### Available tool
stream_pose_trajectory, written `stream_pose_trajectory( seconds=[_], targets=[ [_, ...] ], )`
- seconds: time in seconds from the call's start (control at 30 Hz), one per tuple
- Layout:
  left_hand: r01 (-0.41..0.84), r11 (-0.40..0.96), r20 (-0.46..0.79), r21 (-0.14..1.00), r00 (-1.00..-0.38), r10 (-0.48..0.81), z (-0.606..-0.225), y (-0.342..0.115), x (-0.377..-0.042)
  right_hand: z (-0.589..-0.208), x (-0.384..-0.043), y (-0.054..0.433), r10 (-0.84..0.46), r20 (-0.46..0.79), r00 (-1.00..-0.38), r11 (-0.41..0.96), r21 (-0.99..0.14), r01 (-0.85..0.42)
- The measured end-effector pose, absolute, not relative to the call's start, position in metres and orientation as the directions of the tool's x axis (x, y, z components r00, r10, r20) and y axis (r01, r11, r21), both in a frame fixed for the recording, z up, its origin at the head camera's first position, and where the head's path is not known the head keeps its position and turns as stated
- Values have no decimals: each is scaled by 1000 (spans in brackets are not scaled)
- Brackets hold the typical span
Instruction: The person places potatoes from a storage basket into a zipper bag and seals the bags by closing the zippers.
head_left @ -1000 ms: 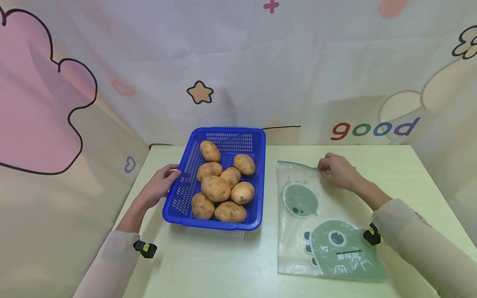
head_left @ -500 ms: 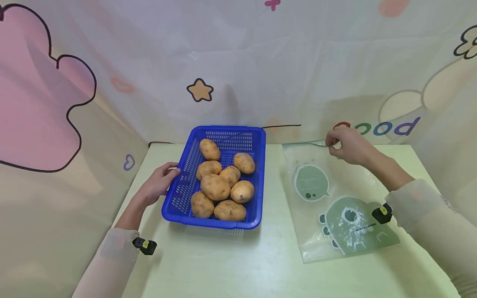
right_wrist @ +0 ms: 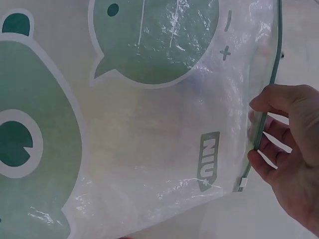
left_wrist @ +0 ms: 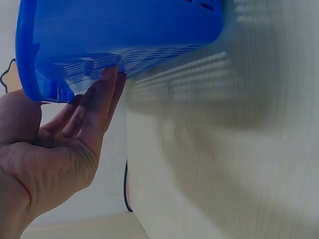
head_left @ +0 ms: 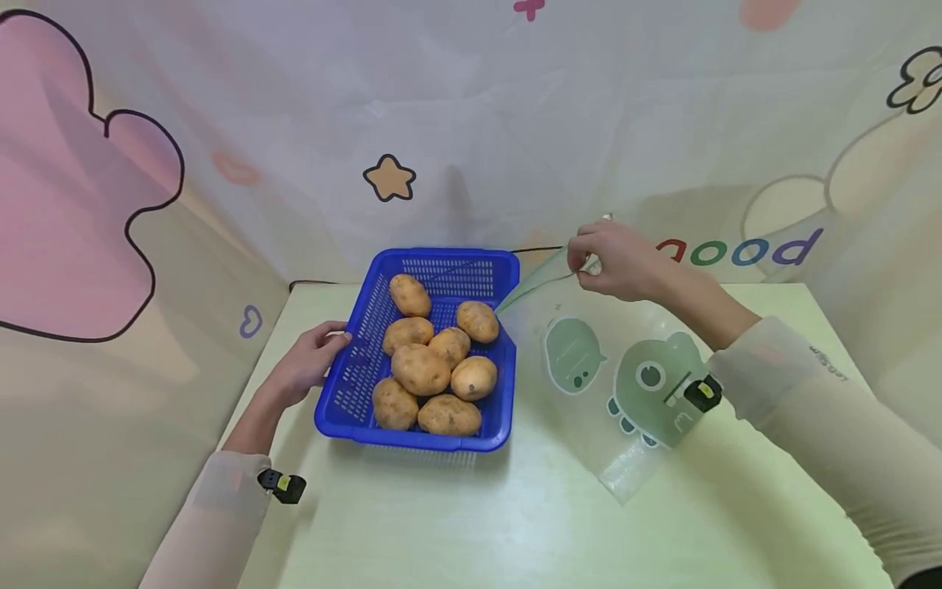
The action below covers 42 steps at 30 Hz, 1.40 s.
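A blue plastic basket with slotted walls holds several brown potatoes. My left hand grips its left side; in the left wrist view the thumb is at the rim and the fingers lie along the outer wall. To the right of the basket hangs a clear zip bag printed with green cartoon dinosaurs. My right hand pinches the bag's green zip edge, thumb on one face and fingers on the other. A small white slider sits near that hand. The bag's top left corner overlaps the basket's right rim.
Both things are over a pale green table. A printed cloth backdrop rises along the table's back edge and continues along both sides. Small black cameras are strapped at both sleeves.
My right hand has lifted the bag by its zip edge, first away from me, then left to the basket. The bag now hangs tilted. My left hand stays at the basket.
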State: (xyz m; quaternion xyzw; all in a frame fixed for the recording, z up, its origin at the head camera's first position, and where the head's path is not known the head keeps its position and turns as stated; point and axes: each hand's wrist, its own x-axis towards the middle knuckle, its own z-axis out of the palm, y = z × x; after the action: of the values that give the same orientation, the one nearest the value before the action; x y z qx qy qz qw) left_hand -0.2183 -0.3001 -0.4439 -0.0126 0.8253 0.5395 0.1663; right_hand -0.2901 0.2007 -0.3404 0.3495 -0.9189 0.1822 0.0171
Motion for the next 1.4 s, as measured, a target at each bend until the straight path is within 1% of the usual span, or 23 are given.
stream_pose_trajectory(
  seconds=[0.1, 0.23, 0.37, 0.57, 0.83, 0.97, 1.17, 1.4],
  targets=[
    [-196, 425, -286, 883, -945, 157, -441, -301, -220, -335, -288, 182, -686, 173, -706, 649, -293, -702],
    [-193, 428, -282, 883, -947, 156, -439, -300, -221, -334, -284, 163, -752, 209, -626, 580, -242, -778],
    [-208, 418, -293, 884, -944, 150, -441, -301, -219, -336, -279, 147, -799, 207, -565, 521, -232, -821],
    [-213, 413, -295, 885, -944, 146, -445, -301, -215, -343, -274, 131, -821, 164, -546, 513, -205, -833],
    [-204, 433, -292, 878, -945, 148, -445, -301, -215, -346, -275, 121, -853, 174, -491, 468, -160, -869],
    [-191, 432, -282, 881, -947, 155, -445, -301, -217, -349, -274, 120, -860, 190, -474, 456, -131, -880],
    [-194, 416, -282, 888, -946, 160, -446, -300, -217, -353, -272, 120, -861, 188, -473, 456, -128, -881],
    [-203, 441, -287, 874, -949, 133, -443, -299, -215, -357, -272, 117, -859, 178, -480, 459, -149, -876]
  ],
)
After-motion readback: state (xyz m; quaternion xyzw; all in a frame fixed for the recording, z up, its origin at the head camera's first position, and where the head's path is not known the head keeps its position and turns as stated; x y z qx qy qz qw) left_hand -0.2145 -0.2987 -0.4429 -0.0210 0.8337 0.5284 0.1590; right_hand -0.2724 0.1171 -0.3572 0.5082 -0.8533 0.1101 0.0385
